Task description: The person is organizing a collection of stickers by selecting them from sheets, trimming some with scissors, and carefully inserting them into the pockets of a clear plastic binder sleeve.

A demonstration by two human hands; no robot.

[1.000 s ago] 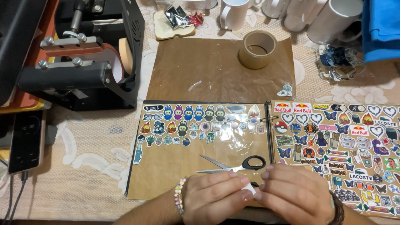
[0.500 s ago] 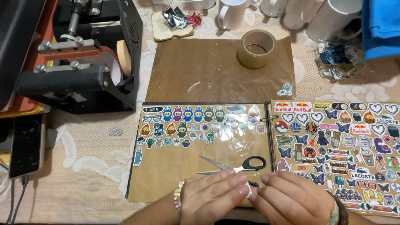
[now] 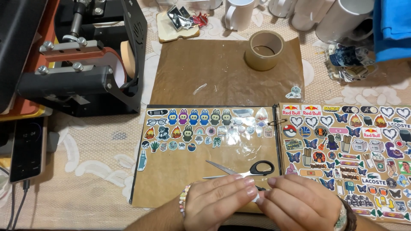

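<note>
Lace-clothed table (image 3: 85,171); left hand (image 3: 218,201) and right hand (image 3: 299,205) pinch a small white scrap (image 3: 256,198) beside scissors (image 3: 244,170)

A counter (image 3: 85,171) covered in a cream lace-patterned cloth carries a crowded spread. At the left stands a black mug press (image 3: 81,72), with a dark phone (image 3: 26,149) lying below it. A sheet of brown paper (image 3: 214,72) lies at the middle, white mugs (image 3: 338,21) along the far edge, a blue cloth (image 3: 391,30) at the far right. Nearer, a brown sheet (image 3: 205,158) dotted with small stickers lies beside a second, fuller sticker sheet (image 3: 359,158).
</note>
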